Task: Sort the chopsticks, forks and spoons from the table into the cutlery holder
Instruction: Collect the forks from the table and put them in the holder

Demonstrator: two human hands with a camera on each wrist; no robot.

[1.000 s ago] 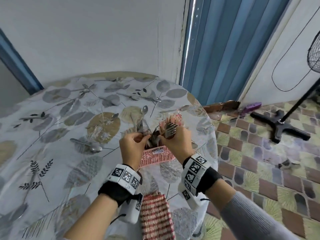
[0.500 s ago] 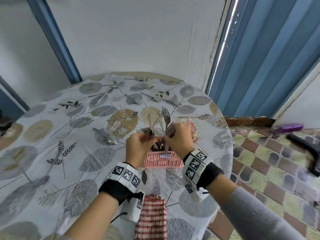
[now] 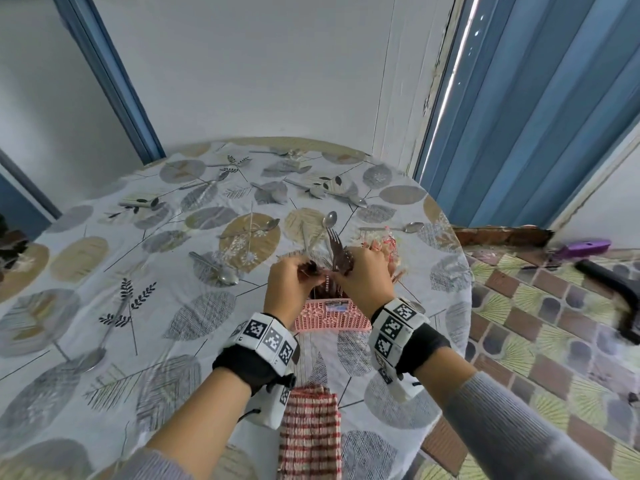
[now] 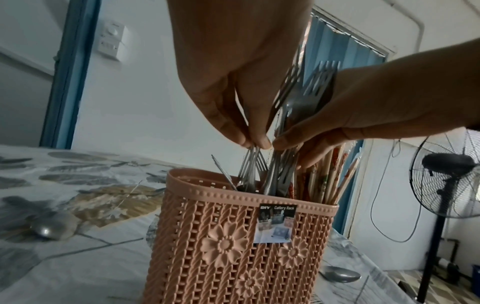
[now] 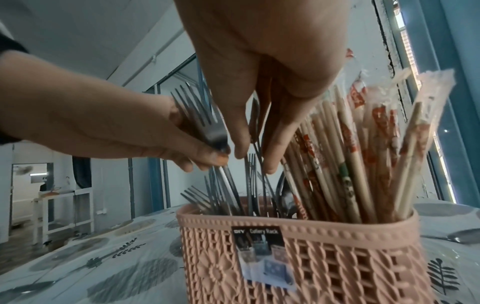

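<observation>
The pink cutlery holder (image 3: pixel 332 318) (image 4: pixel 241 236) (image 5: pixel 324 257) stands near the table's right edge, with both hands just above its rim. Wrapped chopsticks (image 5: pixel 350 154) (image 4: pixel 327 174) fill its right side and forks (image 5: pixel 221 195) stand in its left part. My left hand (image 3: pixel 311 271) (image 4: pixel 255 143) (image 5: pixel 218 156) pinches the neck of a fork (image 5: pixel 197 115), tines up. My right hand (image 3: pixel 343 268) (image 4: pixel 288 144) (image 5: pixel 254 160) grips a bunch of forks (image 4: pixel 306 96) (image 3: pixel 336 244) whose handles reach down into the holder.
Several spoons lie on the leaf-print tablecloth, among them a spoon (image 3: pixel 228 277) on the left, another (image 3: pixel 410 227) at the right and one (image 3: pixel 329 220) behind the holder. A red-striped cloth (image 3: pixel 308 434) hangs at the near edge. A fan stand (image 4: pixel 446 185) is on the tiled floor to the right.
Both hands stay over the holder. The fanned forks have been drawn together into an upright bunch. The head view has swung left and up.
</observation>
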